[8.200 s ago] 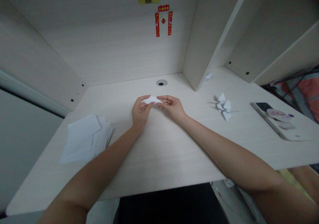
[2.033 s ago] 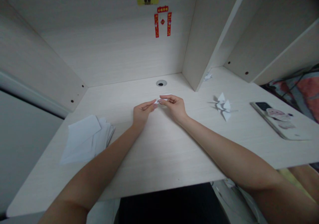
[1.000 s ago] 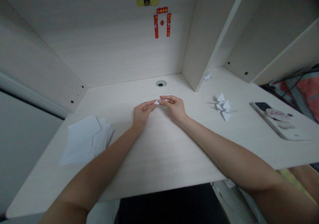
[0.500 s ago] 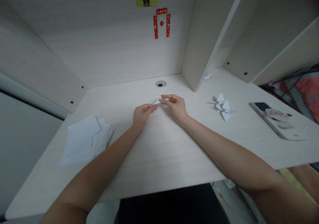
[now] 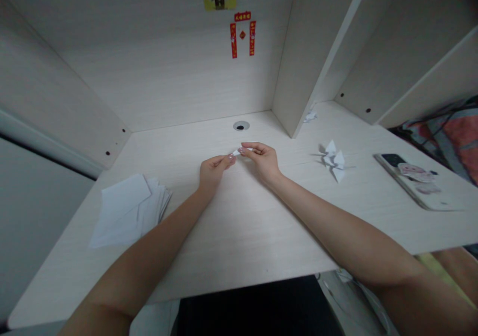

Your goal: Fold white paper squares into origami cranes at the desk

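Note:
A small folded white paper piece (image 5: 236, 152) is pinched between both hands above the middle of the desk (image 5: 239, 226). My left hand (image 5: 213, 169) grips its left end with thumb and forefinger closed. From the right, my right hand (image 5: 262, 160) pinches the other end, fingers curled. Most of the paper is hidden by the fingers.
A stack of white paper sheets (image 5: 129, 208) lies at the left. Folded white paper cranes (image 5: 333, 159) stand to the right, with a phone (image 5: 414, 185) beyond them. A cable hole (image 5: 241, 125) sits at the back. A shelf divider (image 5: 298, 77) rises at the right rear.
The paper piece has become narrower since the oldest frame. Over the last second the hands shifted only slightly, still pinching it.

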Tool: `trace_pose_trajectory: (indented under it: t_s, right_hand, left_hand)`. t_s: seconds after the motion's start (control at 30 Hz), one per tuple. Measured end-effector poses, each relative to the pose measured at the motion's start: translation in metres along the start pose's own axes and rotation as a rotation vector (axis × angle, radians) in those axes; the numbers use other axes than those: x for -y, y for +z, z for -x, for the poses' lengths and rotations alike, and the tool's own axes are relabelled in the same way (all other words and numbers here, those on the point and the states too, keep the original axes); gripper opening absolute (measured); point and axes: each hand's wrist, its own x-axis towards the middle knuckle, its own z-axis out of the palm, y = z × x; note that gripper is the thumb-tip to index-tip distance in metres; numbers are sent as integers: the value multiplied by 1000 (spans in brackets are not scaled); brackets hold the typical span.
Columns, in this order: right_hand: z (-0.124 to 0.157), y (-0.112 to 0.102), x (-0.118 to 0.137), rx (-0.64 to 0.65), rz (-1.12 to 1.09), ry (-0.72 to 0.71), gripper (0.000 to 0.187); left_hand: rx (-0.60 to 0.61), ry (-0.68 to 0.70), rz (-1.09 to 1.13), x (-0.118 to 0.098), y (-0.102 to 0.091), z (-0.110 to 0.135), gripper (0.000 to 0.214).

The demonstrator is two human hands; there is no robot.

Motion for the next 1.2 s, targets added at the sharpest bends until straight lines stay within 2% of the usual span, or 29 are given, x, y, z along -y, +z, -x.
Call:
trace_pose_trajectory:
  t_s: [0.47, 0.7, 0.87, 1.2]
  right_hand:
    - [0, 2, -3, -27, -61, 61, 35]
    - [0, 1, -1, -11, 97, -69, 29]
    - [-4, -3, -3, -28, 146, -97, 29]
    - [-1, -1, 1, -18, 124, -76, 26]
  left_hand:
    - [-4, 79, -33, -2, 0, 4, 30]
    - [80, 61, -119, -2, -2, 2, 33]
    - [0, -1, -80, 5, -3, -5, 50]
    - [53, 59, -134, 0, -2, 0, 34]
